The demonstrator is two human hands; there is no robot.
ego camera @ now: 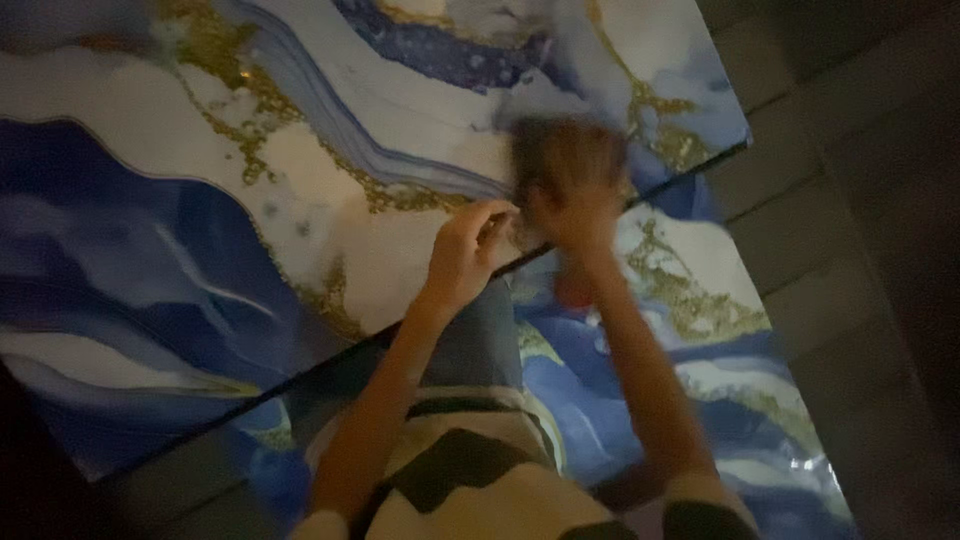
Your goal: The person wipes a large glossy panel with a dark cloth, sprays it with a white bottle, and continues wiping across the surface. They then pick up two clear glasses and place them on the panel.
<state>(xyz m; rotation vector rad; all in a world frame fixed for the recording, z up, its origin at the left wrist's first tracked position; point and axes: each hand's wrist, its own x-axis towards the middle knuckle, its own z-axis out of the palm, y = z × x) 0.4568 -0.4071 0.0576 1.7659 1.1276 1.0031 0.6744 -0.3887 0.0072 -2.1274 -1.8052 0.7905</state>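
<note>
left hand (465,250) grip clenched at marbled panel (200,200) edge | right hand (570,175) blurred, grip unclear

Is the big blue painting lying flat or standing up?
Cannot tell. The blue, white and gold marbled panel fills the tilted view, both hands at its edge, nothing showing how it rests.

Hands in view: 2, left hand (462,255) and right hand (575,190), the right blurred | marbled blue, white and gold panels: 2, upper panel (200,200) and lower panel (700,330) | forearms: 2 | small item pinched at the panel edge: count not determinable | tiled floor (850,200): 1
</note>
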